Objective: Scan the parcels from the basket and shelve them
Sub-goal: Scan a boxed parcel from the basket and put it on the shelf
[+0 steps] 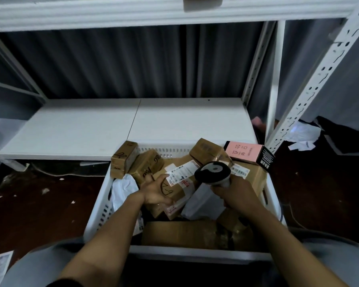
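Note:
A white plastic basket (pixel 100 206) in front of me holds several cardboard parcels and white poly bags. My left hand (pixel 154 191) grips a brown cardboard parcel (pixel 179 190) with a white label and black handwriting, tilted above the pile. My right hand (pixel 234 192) holds a handheld barcode scanner (pixel 212 172), its head just right of the parcel's label. A pink and black box (pixel 247 153) rests on the basket's far right corner. The white shelf board (pixel 133 123) lies just beyond the basket.
The shelf's perforated white upright (pixel 311 88) rises at the right, and another shelf board (pixel 112 13) runs overhead. Grey curtain hangs behind. Paper scraps litter the dark floor (pixel 39 201) on both sides of the basket.

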Demonstrator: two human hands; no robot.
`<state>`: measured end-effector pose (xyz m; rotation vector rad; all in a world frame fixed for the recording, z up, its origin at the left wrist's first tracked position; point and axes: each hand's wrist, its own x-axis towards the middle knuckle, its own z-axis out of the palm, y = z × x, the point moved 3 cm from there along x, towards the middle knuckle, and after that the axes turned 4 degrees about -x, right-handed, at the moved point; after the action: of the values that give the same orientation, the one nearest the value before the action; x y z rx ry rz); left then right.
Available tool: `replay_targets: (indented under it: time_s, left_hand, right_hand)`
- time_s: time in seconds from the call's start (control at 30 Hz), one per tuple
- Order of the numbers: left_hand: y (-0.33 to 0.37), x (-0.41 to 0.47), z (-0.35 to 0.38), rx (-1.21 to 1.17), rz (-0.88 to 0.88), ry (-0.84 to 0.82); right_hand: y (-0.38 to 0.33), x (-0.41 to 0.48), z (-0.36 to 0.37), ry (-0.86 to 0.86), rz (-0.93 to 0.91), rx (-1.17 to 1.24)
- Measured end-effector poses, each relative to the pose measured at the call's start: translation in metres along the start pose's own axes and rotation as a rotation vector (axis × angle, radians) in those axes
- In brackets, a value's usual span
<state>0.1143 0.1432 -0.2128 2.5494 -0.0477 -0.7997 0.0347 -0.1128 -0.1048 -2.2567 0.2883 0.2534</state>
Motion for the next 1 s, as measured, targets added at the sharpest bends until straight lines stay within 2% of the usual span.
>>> replay_targets:
  time_s: [0.13, 0.23, 0.37, 0.47, 0.6, 0.83, 1.0]
  left_hand:
    - [0.002, -0.029, -0.010, -0.145, 0.005, 0.087]
    - [0.005, -0.065, -0.019, -0.248, 0.016, 0.238]
    - [0.007, -0.111, -0.014, -0.402, -0.069, 0.433]
    - [0.009, -0.134, 0.010, -0.403, -0.114, 0.414]
    - [0.005, -0.147, 0.036, -0.479, -0.133, 0.333]
    - [-0.006, -0.145, 0.027, -0.857, -0.147, 0.387]
    - [-0.001, -0.142, 0.032, -1.131, -0.017, 0.280]
  right_hand:
    - [-0.005, -0.001, 0.002, -0.009, 0.000, 0.046]
    - [-0.014, -0.005, 0.005, -0.027, 0.007, 0.219]
    - [-0.032, -0.014, 0.023, -0.074, -0.003, 0.473]
    - [-0.032, -0.018, 0.045, -0.176, 0.039, 0.606]
    - [-0.021, -0.023, 0.071, -0.266, 0.078, 0.575]
    - [-0.011, -0.022, 0.075, -0.245, 0.135, 0.552]
    - [-0.006, -0.028, 0.065, -0.205, 0.167, 0.623]
